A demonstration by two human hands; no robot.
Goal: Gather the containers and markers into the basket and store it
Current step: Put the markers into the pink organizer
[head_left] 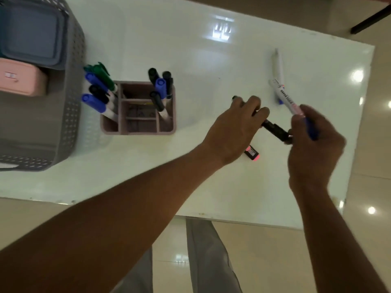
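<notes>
Left fingers (256, 103) tight around a black marker (273, 127) — right fingers (307, 113) around a white marker (284, 96), at the black one's end.

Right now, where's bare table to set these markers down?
Bare table lies between the organizer and the left hand, and across the far side. Crowded by the right hand: a loose white marker, a pink highlighter.

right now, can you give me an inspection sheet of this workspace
surface: glossy white table
job's things: grey basket holds blue-grey container and pink container; organizer stands beside it with markers; white marker and pink highlighter lie loose
clutter: nothing seen
grippers: left hand grips black marker; right hand holds blue-capped marker
cables: nothing seen
surroundings: shiny tiled floor
</notes>
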